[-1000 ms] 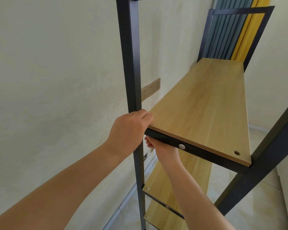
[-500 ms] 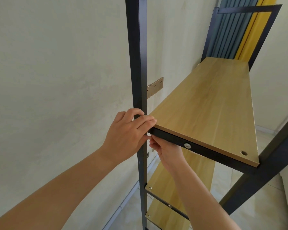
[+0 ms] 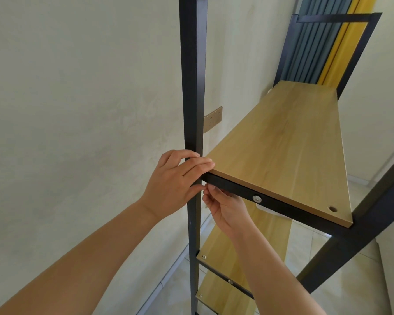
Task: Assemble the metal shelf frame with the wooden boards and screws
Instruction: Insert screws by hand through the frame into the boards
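The black metal frame's near upright post meets a crossbar that carries the top wooden board. My left hand reaches around the post, with its fingers lying on the board's near-left corner and its thumb below the crossbar. My right hand is under that same corner with its fingers curled upward; anything between its fingertips is hidden. A silver screw sits in the crossbar's face. An open hole shows at the board's near-right corner.
Two lower boards with screws sit fixed in the frame below. A slanted black post stands at the right. The far end frame stands before a blue and yellow curtain. A socket plate is on the wall.
My left hand's fingers have uncurled from over the corner and now lie flatter across post and board. My right hand stays under the corner. The view has shifted slightly.
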